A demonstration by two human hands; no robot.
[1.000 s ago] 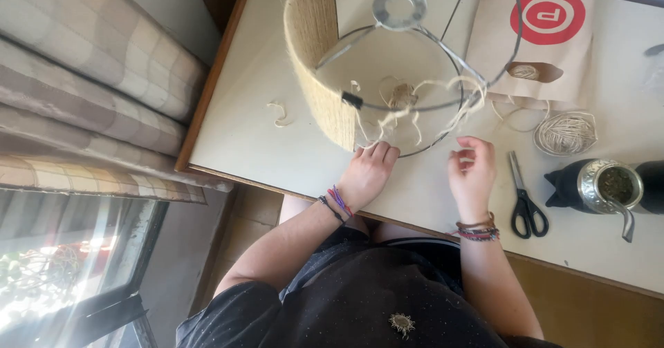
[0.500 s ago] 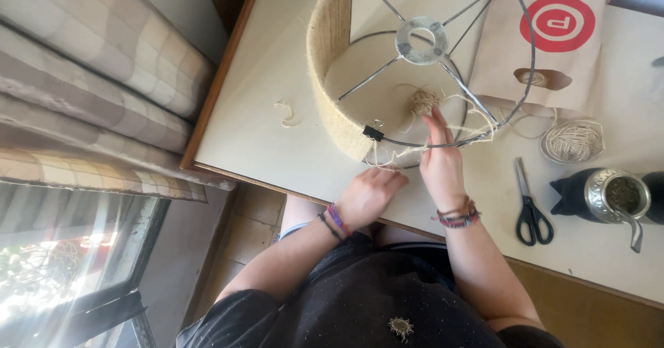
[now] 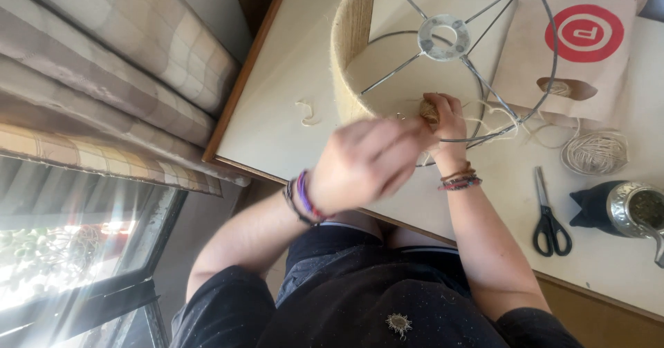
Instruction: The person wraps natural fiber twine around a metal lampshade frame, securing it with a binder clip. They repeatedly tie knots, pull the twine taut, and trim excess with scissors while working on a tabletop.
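A wire lampshade frame (image 3: 443,35) lies on its side on the white table (image 3: 277,113), its left part wrapped in jute twine (image 3: 351,37). My right hand (image 3: 446,123) reaches inside the frame and is shut on a small ball of twine (image 3: 430,113), with loose cream strands trailing to the right. My left hand (image 3: 366,161), blurred and raised above the table's near edge, sits just left of the right hand, by the frame's lower ring. Its fingers look curled; whether it holds a strand is not clear. Both wrists wear bracelets.
Black-handled scissors (image 3: 551,217) lie to the right, a coil of pale string (image 3: 596,152) beyond them. A paper bag with a red circle (image 3: 588,44) lies behind the frame. A metal cup on black cloth (image 3: 633,210) is at far right. A twine scrap (image 3: 306,111) lies left; curtains hang beyond.
My right hand went from the table's front into the frame, carrying the twine ball. My left hand lifted off the table edge toward the frame. The view has shifted closer.
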